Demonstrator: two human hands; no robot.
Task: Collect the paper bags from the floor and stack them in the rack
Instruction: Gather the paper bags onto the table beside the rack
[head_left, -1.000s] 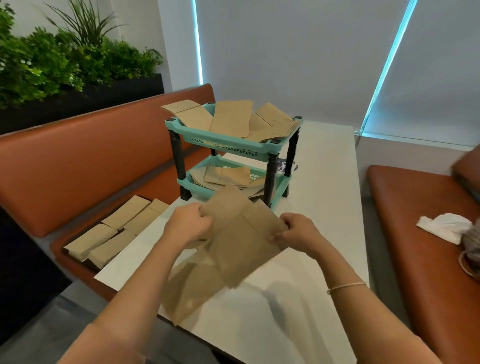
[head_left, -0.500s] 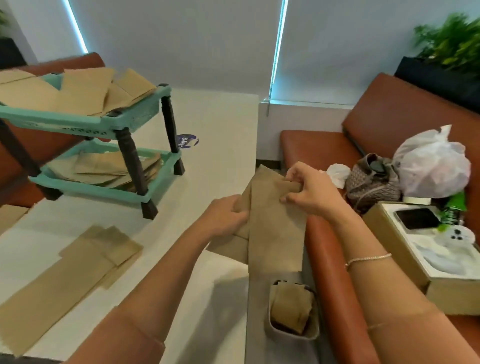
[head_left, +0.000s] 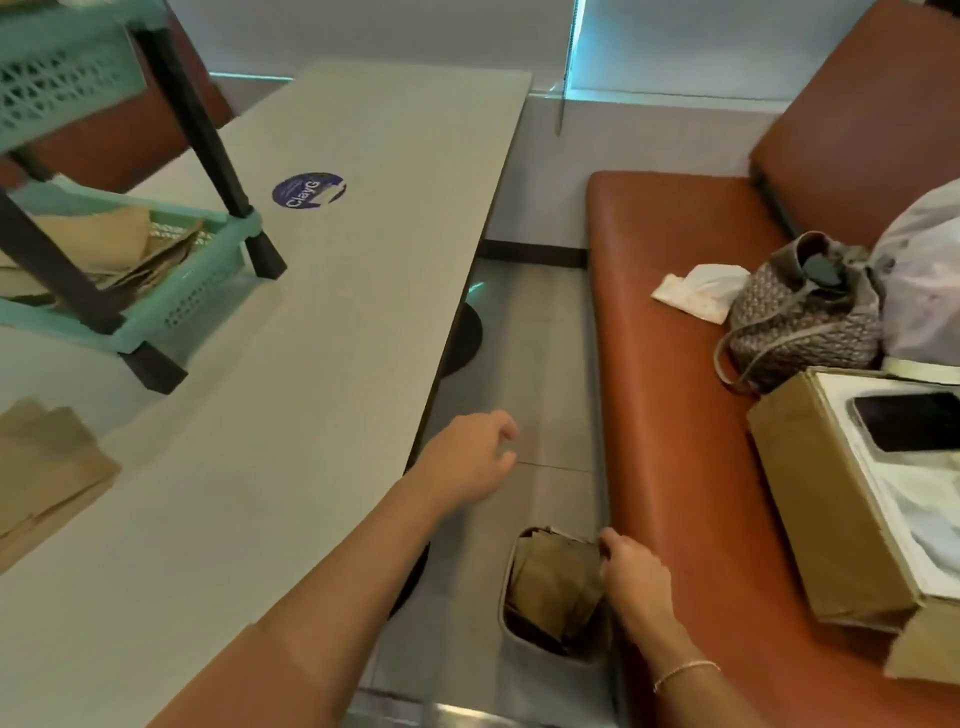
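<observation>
Crumpled brown paper bags (head_left: 553, 584) sit stuffed in a small grey bin (head_left: 511, 631) on the floor, between the worktop (head_left: 332, 322) and the orange bench (head_left: 670, 322). The right hand (head_left: 631, 574) reaches into the bin's right side, its grip apparently curled on the bags. The left hand (head_left: 470, 457) hovers loose-fingered, farther left, holding nothing.
</observation>
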